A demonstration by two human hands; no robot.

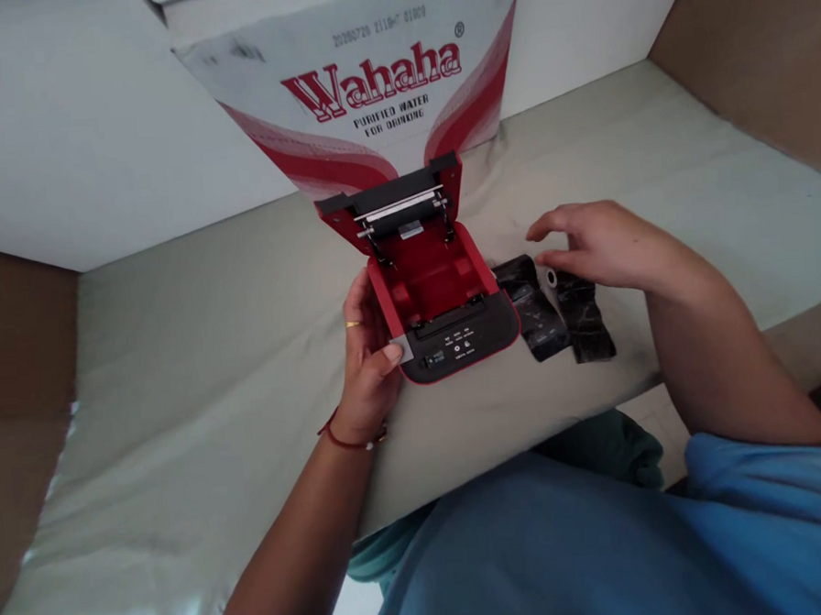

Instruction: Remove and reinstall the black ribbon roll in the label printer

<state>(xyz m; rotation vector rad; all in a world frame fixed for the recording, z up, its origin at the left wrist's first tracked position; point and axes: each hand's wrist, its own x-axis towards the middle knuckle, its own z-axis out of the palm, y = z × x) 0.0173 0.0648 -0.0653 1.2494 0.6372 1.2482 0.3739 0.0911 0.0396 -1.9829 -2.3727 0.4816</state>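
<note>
Your left hand [366, 351] grips the near-left corner of the printer [463, 337], thumb over the grey patch on its front and fingers along the red side. Your right hand [606, 242] hangs with thumb and forefinger parted, just above the near end of the roll [581, 312]; whether the thumb touches it you cannot tell from here.

The printer sits on the pale tabletop [235, 381], its lid [404, 184] tilted up and back, the red bay [433, 283] facing you with nothing in it. Right beside it lies a dark strip [541, 319], next to the roll.

Keep that left grip firm but low, as pressure could slide the printer or rock the lid. A light pinch at the roll's ends should crease it least.

Behind stands the water carton [378, 89]; brown board [762, 60] walls the right.
</note>
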